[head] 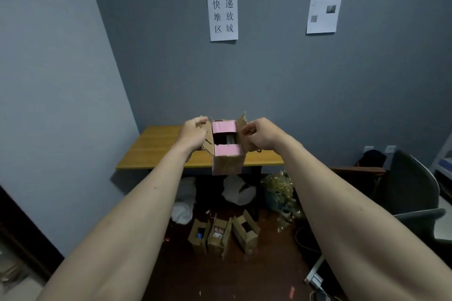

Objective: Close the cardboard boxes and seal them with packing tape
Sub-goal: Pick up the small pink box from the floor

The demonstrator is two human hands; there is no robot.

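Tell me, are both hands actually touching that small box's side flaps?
Touching. The head view shows the left hand pinching the left flap of the cardboard box, and the right hand with its fingers curled on the right flap.

Light: dim, flat, bluish indoor light; no lamp in view.
Shadows: deep under the table (156, 146) below the held box (227, 154); soft ones beneath the wall papers (222, 16).
Sharpness: soft and grainy throughout (floor clutter smeared).
Distortion: wide-angle stretch, forearms ballooning toward the lower corners.
Glare: none.
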